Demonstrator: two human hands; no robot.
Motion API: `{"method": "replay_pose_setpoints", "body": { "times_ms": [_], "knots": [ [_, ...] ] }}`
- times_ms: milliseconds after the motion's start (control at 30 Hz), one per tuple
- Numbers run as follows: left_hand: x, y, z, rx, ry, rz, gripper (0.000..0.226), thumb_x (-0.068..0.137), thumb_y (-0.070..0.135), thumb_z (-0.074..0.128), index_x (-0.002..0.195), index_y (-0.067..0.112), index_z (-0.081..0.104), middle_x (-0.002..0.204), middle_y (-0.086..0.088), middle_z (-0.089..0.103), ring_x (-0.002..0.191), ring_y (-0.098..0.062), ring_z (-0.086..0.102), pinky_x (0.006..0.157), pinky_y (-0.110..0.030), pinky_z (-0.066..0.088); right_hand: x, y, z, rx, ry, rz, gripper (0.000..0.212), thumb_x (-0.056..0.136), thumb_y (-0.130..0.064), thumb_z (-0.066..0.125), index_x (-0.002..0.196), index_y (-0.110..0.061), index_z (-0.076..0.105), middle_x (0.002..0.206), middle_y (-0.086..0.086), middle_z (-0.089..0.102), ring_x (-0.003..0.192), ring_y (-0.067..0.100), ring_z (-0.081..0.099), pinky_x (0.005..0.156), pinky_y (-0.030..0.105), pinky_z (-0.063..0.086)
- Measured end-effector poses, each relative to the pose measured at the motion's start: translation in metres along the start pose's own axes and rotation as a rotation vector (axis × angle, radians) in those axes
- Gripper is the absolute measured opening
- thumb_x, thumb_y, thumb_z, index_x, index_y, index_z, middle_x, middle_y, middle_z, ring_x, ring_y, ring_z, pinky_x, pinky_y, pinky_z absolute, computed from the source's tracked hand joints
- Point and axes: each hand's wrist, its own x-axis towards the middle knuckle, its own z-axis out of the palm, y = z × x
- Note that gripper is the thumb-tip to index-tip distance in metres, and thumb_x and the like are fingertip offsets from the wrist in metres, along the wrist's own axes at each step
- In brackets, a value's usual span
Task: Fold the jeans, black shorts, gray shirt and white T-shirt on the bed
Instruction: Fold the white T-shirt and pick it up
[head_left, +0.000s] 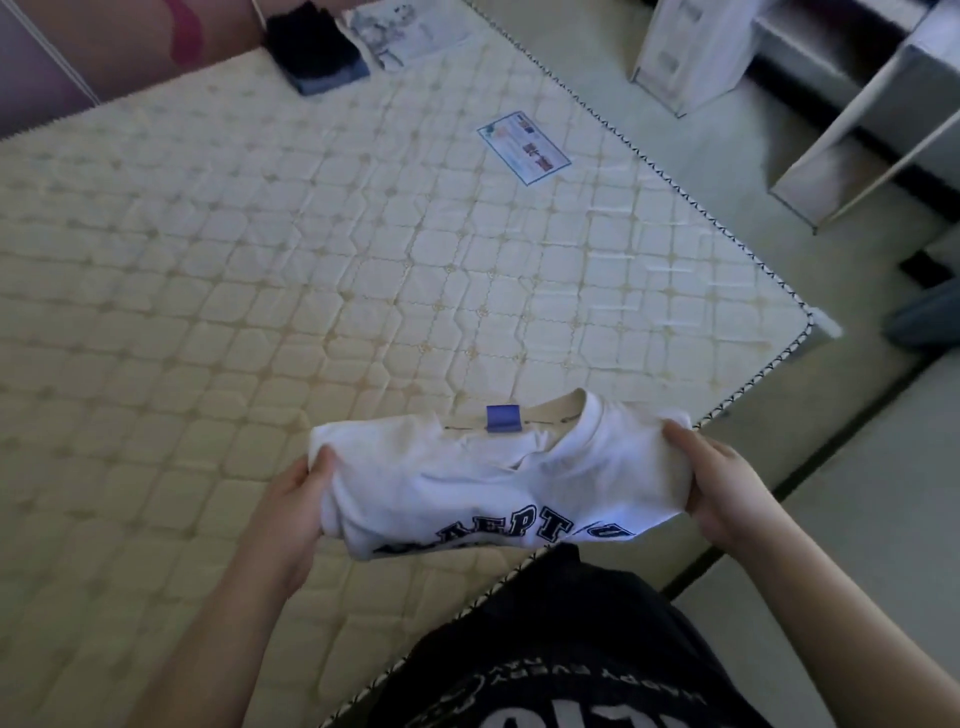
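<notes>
So the white T-shirt (483, 488) is already folded down into a compact bundle and it's being held up just over the near edge of the bed (260, 291), close to the near right corner. Left hand (293, 512) grips the left end of the bundle, thumb on top and fingers tucked underneath, and the right hand (719, 486) does the same on the right end, so both hands are clamped on the fabric with the shirt stretched between them. Collar faces the far side, there's a little blue tag (502, 417) at the neck, and dark block lettering runs along the near edge of the fold, only partly readable. Way over at the far end of the mattress there's a stack of dark folded clothes (317, 49), black on top with something bluish under it, can't tell exactly which garments. Right beside that stack lies a printed sheet (397, 31), and a small label (523, 148) sits on the mattress toward the far right. The person's black printed shirt (571, 670) shows at the bottom.
</notes>
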Motion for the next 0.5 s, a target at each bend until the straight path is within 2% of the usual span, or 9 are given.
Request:
{"method": "replay_pose_setpoints", "body": {
  "times_ms": [33, 133, 167, 233, 333, 500],
  "knots": [
    [0.002, 0.003, 0.000, 0.009, -0.034, 0.015, 0.045, 0.083, 0.061, 0.057, 0.104, 0.025, 0.074, 0.107, -0.002, 0.074, 0.102, -0.017, 0.070, 0.079, -0.036, 0.052, -0.009, 0.004, -0.002, 0.023, 0.032, 0.004, 0.031, 0.092, -0.034, 0.063, 0.098, -0.005, 0.069, 0.096, 0.010, 0.076, 0.087, 0.021, 0.073, 0.068, 0.032, 0.057],
    [0.006, 0.018, 0.004, 0.036, -0.147, 0.051, 0.040, 0.083, 0.061, 0.058, 0.105, 0.031, 0.074, 0.110, -0.001, 0.074, 0.104, -0.015, 0.069, 0.080, -0.035, 0.051, -0.036, 0.012, -0.012, 0.045, 0.100, -0.012, 0.034, 0.092, -0.037, 0.063, 0.101, -0.005, 0.070, 0.099, 0.011, 0.075, 0.091, 0.023, 0.072, 0.083, 0.039, 0.055],
    [0.008, 0.023, 0.008, 0.042, -0.182, 0.052, 0.039, 0.083, 0.059, 0.059, 0.104, 0.030, 0.074, 0.110, -0.002, 0.074, 0.104, -0.016, 0.069, 0.081, -0.036, 0.050, -0.044, 0.013, -0.016, 0.046, 0.124, -0.026, 0.033, 0.091, -0.037, 0.063, 0.098, -0.006, 0.072, 0.098, 0.011, 0.075, 0.089, 0.023, 0.072, 0.084, 0.040, 0.053],
    [0.013, 0.034, 0.019, 0.069, -0.244, 0.051, 0.038, 0.082, 0.056, 0.060, 0.102, 0.027, 0.075, 0.109, -0.005, 0.074, 0.103, -0.018, 0.070, 0.080, -0.037, 0.050, -0.061, 0.012, -0.024, 0.050, 0.180, -0.058, 0.031, 0.092, -0.037, 0.062, 0.090, -0.008, 0.075, 0.094, 0.011, 0.076, 0.083, 0.022, 0.072, 0.079, 0.039, 0.054],
    [0.021, 0.053, 0.046, 0.101, -0.319, 0.063, 0.038, 0.081, 0.051, 0.062, 0.099, 0.020, 0.075, 0.106, -0.007, 0.074, 0.099, -0.020, 0.071, 0.076, -0.035, 0.051, -0.086, 0.011, -0.039, 0.071, 0.248, -0.115, 0.027, 0.092, -0.036, 0.061, 0.079, -0.020, 0.078, 0.083, 0.005, 0.076, 0.072, 0.016, 0.071, 0.060, 0.028, 0.056],
    [0.026, 0.089, 0.114, 0.173, -0.513, 0.115, 0.034, 0.080, 0.049, 0.064, 0.101, 0.024, 0.075, 0.108, -0.005, 0.074, 0.101, -0.019, 0.070, 0.082, -0.036, 0.051, -0.123, 0.015, -0.074, 0.109, 0.416, -0.176, 0.026, 0.090, -0.040, 0.060, 0.079, -0.023, 0.076, 0.079, 0.003, 0.075, 0.069, 0.014, 0.069, 0.060, 0.028, 0.052]
  ]
}}
